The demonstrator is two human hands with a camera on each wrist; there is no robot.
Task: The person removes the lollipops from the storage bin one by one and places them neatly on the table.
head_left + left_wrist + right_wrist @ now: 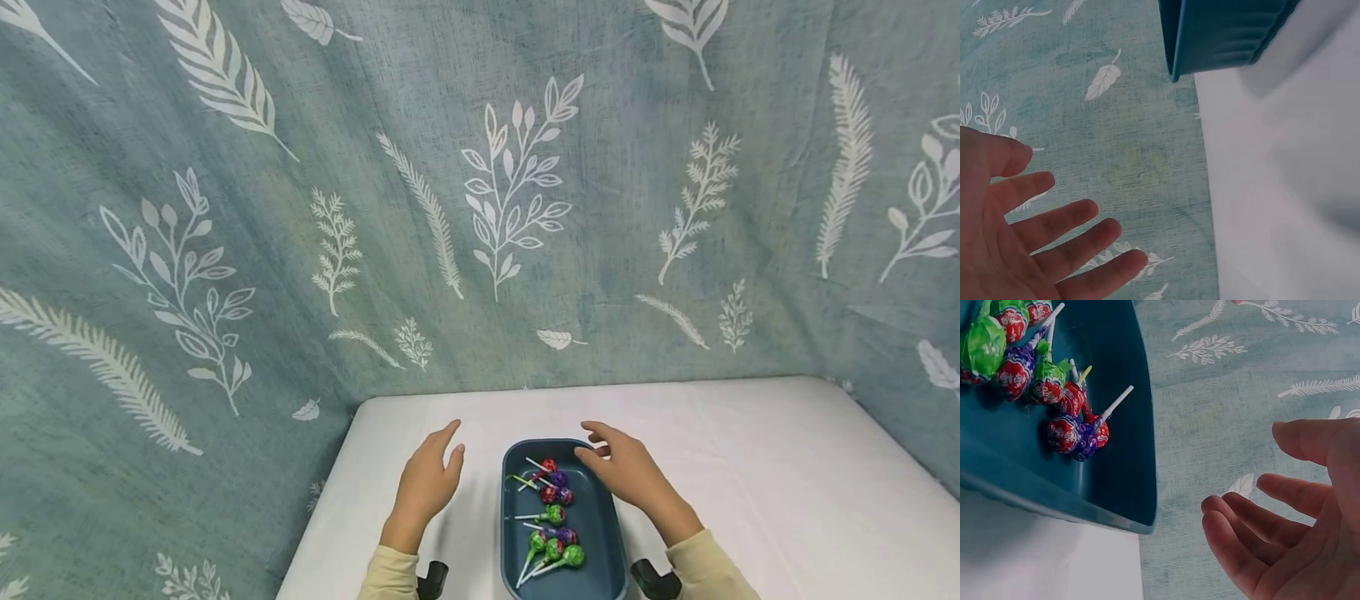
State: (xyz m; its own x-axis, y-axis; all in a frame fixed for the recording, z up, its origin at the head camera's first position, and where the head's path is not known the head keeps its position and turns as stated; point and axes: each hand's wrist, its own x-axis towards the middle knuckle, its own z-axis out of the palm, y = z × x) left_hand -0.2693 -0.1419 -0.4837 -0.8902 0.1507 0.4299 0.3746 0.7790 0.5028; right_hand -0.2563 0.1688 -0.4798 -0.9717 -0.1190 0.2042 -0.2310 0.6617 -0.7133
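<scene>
A dark blue rectangular tray (pixel 600 533) stands on the white table in the head view. Several lollipops in green, red and purple wrappers lie in it, among them a green lollipop (pixel 573 556) near the front and a purple lollipop (pixel 1085 441) towards the far end. My left hand (pixel 429 477) hovers left of the tray, its fingers spread and holding nothing. Over the tray's far right corner is my right hand (pixel 628 467), fingers relaxed and slightly bent, with nothing between them. In the left wrist view the tray's outer wall (pixel 1229 37) shows above the fingers.
A white cloth (pixel 757 467) covers the table. Behind and to the left hangs a blue-green curtain (pixel 420 250) printed with white leaves. Dark wrist mounts (pixel 432 580) sit by both sleeves, close to the tray's sides.
</scene>
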